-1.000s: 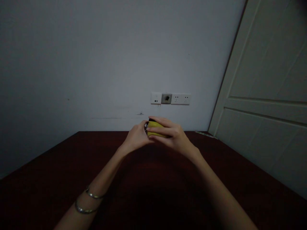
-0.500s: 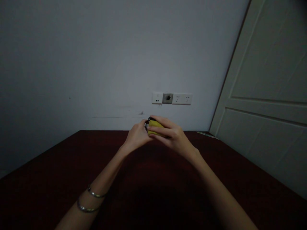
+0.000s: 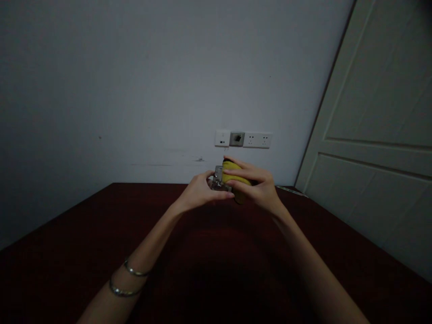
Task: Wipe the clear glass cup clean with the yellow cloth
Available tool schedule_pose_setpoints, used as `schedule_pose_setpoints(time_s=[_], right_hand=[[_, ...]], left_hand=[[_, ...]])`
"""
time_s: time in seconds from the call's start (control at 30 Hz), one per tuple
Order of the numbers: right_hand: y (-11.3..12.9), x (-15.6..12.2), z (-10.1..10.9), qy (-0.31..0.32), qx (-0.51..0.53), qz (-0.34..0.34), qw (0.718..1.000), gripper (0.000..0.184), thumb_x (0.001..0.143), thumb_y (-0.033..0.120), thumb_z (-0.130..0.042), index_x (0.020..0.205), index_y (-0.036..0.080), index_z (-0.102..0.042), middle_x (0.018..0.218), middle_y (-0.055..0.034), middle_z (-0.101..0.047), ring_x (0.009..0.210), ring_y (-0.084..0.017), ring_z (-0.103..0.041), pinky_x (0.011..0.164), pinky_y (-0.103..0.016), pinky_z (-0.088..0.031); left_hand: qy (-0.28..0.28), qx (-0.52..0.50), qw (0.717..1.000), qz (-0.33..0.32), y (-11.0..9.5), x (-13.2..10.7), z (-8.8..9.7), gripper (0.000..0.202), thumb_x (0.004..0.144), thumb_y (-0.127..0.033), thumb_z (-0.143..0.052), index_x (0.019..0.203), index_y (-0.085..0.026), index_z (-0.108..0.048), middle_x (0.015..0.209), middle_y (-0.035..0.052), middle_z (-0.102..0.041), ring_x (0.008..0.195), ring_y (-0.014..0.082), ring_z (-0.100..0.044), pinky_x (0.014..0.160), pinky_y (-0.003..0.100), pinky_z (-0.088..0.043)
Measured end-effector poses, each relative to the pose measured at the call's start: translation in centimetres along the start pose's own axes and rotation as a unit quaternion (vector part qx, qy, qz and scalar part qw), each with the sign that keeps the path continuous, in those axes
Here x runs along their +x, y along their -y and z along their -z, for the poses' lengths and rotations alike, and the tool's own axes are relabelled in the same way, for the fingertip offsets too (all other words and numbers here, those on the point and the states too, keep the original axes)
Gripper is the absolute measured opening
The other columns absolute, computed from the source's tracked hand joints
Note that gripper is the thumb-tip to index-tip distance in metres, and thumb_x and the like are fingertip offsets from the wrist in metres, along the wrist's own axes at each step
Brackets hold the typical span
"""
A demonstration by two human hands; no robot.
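My left hand (image 3: pixel 201 191) is closed round a small, clear, glass-like block (image 3: pixel 218 180), gripping it between thumb and fingers; its exact kind is hard to make out in the dim light. In my right hand (image 3: pixel 259 182) is a folded yellow cloth (image 3: pixel 231 170) with a dark edge at its top, pressed against the right side of the clear block. Part of the cloth hangs down below my right fingers. Both hands are raised above the far part of the dark red table (image 3: pixel 202 238).
Behind the table stands a pale wall (image 3: pixel 162 90) with a row of sockets and switches (image 3: pixel 243 138). A panelled white door (image 3: pixel 378 126) rises along the right. A flat strip (image 3: pixel 292 191) lies at the table's far right corner.
My right hand has shifted right and slightly up with the yellow cloth, which now hangs lower. More of the clear block shows, and my left thumb is stretched out beneath it.
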State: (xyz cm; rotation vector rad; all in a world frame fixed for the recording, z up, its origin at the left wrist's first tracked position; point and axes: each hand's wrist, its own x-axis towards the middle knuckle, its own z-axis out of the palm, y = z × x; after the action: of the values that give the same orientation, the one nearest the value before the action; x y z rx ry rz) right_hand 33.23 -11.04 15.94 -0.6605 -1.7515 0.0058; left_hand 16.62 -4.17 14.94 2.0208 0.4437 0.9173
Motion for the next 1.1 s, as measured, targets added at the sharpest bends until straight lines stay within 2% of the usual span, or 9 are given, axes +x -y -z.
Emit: schedule_pose_setpoints(time_s=[0.1, 0.17, 0.37, 0.6, 0.77, 0.87, 0.97, 1.03, 1.1], right_hand=[[0.3, -0.1, 0.2, 0.05, -0.003, 0.011, 0.999, 0.028, 0.075, 0.02, -0.071, 0.099, 0.034, -0.071, 0.126, -0.0004, -0.062, 0.117, -0.023, -0.059, 0.101, -0.045, -0.046], [0.2, -0.1, 0.2, 0.051, -0.004, 0.007, 0.999, 0.027, 0.075, 0.021, -0.071, 0.099, 0.033, -0.071, 0.126, 0.0001, -0.061, 0.117, -0.023, -0.058, 0.102, -0.045, -0.046], [-0.5, -0.1, -0.2, -0.046, 0.006, -0.02, 0.999, 0.026, 0.077, 0.024, -0.069, 0.101, 0.034, -0.07, 0.121, 0.0004, -0.065, 0.117, -0.022, -0.058, 0.103, -0.048, -0.044], [0.0, -0.3, -0.2, 0.015, 0.005, -0.003, 1.0, 0.025, 0.074, 0.024, -0.072, 0.098, 0.033, -0.071, 0.123, 0.0012, -0.063, 0.119, -0.024, -0.056, 0.103, -0.049, -0.044], [-0.4, -0.3, -0.6, -0.074, 0.027, -0.059, 0.995, 0.019, 0.077, 0.031, -0.068, 0.096, 0.03, -0.073, 0.113, -0.0003, -0.07, 0.112, -0.022, -0.062, 0.102, -0.044, -0.045], [-0.5, -0.3, -0.7, -0.084, 0.009, -0.053, 0.995, 0.02, 0.082, 0.036, -0.063, 0.097, 0.028, -0.073, 0.108, -0.0015, -0.071, 0.11, -0.021, -0.062, 0.102, -0.043, -0.044], [-0.4, -0.5, -0.5, -0.022, 0.005, -0.028, 0.999, 0.039, 0.08, 0.049, -0.061, 0.114, 0.03, -0.064, 0.123, -0.0032, -0.063, 0.118, -0.023, -0.056, 0.104, -0.045, -0.041], [-0.3, -0.7, -0.5, 0.024, 0.008, -0.019, 1.0, 0.064, 0.069, 0.054, -0.07, 0.126, 0.031, -0.053, 0.134, -0.0049, -0.053, 0.123, -0.026, -0.051, 0.105, -0.045, -0.04], [-0.3, -0.8, -0.7, 0.044, -0.016, -0.012, 0.999, 0.085, 0.059, 0.051, -0.079, 0.134, 0.032, -0.042, 0.14, -0.0065, -0.045, 0.127, -0.028, -0.046, 0.107, -0.046, -0.038]], left_hand=[[0.002, -0.037, 0.999, -0.001, 0.1, 0.0, 0.0, 0.061, 0.058, -0.034, -0.08, 0.109, -0.011, -0.054, 0.102, 0.0109, -0.067, 0.088, 0.0198, -0.063, 0.077, 0.033, -0.051], [0.003, -0.046, 0.999, -0.001, 0.1, 0.0, 0.1, 0.06, 0.059, -0.033, -0.079, 0.108, -0.011, -0.054, 0.101, 0.0102, -0.067, 0.088, 0.0197, -0.064, 0.078, 0.034, -0.051], [0.006, -0.037, 0.999, 0.006, -0.6, -0.2, 0.2, 0.061, 0.058, -0.034, -0.079, 0.109, -0.013, -0.055, 0.104, 0.0103, -0.068, 0.091, 0.0211, -0.064, 0.08, 0.036, -0.051], [-0.01, -0.017, 1.0, 0.001, -0.8, -0.2, 0.2, 0.057, 0.058, -0.032, -0.078, 0.107, -0.012, -0.055, 0.104, 0.0097, -0.068, 0.092, 0.0215, -0.064, 0.081, 0.036, -0.051], [0.01, -0.039, 0.999, 0.006, -0.8, -0.3, 0.1, 0.058, 0.057, -0.032, -0.079, 0.106, -0.012, -0.055, 0.101, 0.0097, -0.068, 0.091, 0.0215, -0.064, 0.08, 0.036, -0.051], [0.016, -0.038, 0.999, 0.0, -0.9, -0.3, 0.2, 0.058, 0.058, -0.033, -0.078, 0.107, -0.013, -0.056, 0.102, 0.009, -0.068, 0.091, 0.021, -0.064, 0.081, 0.035, -0.05], [0.019, -0.044, 0.999, -0.005, -0.9, -0.1, 0.4, 0.054, 0.059, -0.037, -0.077, 0.104, -0.013, -0.058, 0.101, 0.0083, -0.068, 0.088, 0.0201, -0.064, 0.078, 0.033, -0.051], [0.024, -0.057, 0.998, -0.003, -1.0, -0.1, 0.5, 0.049, 0.061, -0.038, -0.074, 0.1, -0.014, -0.06, 0.097, 0.007, -0.068, 0.085, 0.0193, -0.063, 0.077, 0.032, -0.051], [0.027, -0.073, 0.997, 0.001, -1.2, 0.0, 0.6, 0.043, 0.061, -0.038, -0.073, 0.095, -0.015, -0.062, 0.092, 0.0054, -0.069, 0.083, 0.0182, -0.063, 0.078, 0.032, -0.05]])
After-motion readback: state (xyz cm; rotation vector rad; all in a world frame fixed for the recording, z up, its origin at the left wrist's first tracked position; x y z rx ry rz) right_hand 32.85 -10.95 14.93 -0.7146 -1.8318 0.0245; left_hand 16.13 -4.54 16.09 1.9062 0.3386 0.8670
